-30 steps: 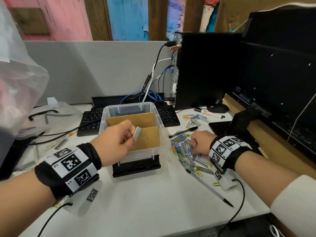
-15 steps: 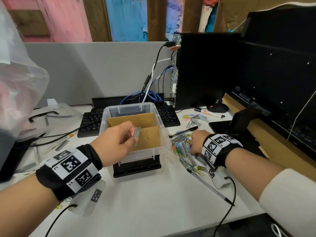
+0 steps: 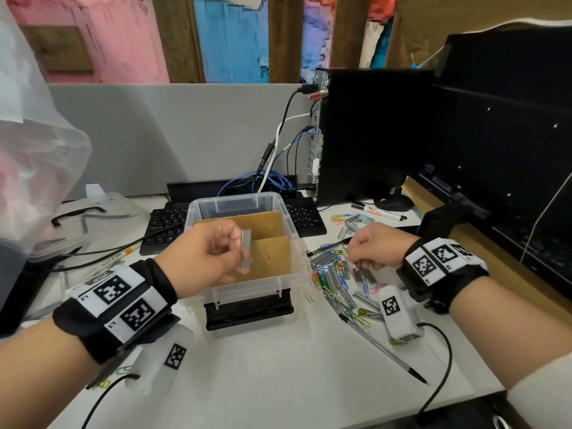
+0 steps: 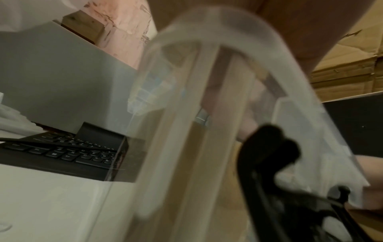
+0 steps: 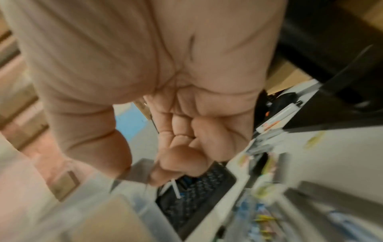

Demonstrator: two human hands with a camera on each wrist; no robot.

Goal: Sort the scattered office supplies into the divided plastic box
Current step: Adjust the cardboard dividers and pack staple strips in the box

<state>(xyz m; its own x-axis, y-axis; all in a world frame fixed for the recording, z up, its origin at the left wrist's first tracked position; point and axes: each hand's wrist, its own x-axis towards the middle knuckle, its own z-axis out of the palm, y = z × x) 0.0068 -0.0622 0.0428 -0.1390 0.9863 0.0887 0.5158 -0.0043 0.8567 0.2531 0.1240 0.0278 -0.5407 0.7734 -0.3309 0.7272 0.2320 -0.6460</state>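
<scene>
Since a second ago we see our right hand (image 3: 373,247) lifted off the heap of paper clips and staples (image 3: 337,278) and drawn toward the box, while our left hand (image 3: 205,253) has stayed over the box with its strip; nearest us on the white table (image 3: 278,373) a silver pen (image 3: 382,348) lies slantwise, its tip toward us; just beyond it the heap spreads to the right of the clear plastic box (image 3: 297,267); our right hand hovers over that heap with fingers clenched, and the blurred wrist view leaves us unable to tell whether they grasp anything; our left fingers (image 3: 230,243) pinch a grey staple strip (image 3: 246,249), held upright above the front compartment, beside the cardboard divider (image 3: 269,224); behind the box lies a black keyboard (image 3: 167,224), with a marker (image 3: 382,211) off to the right; farthest stands a black computer tower (image 3: 374,134) with cables plugged into it.
</scene>
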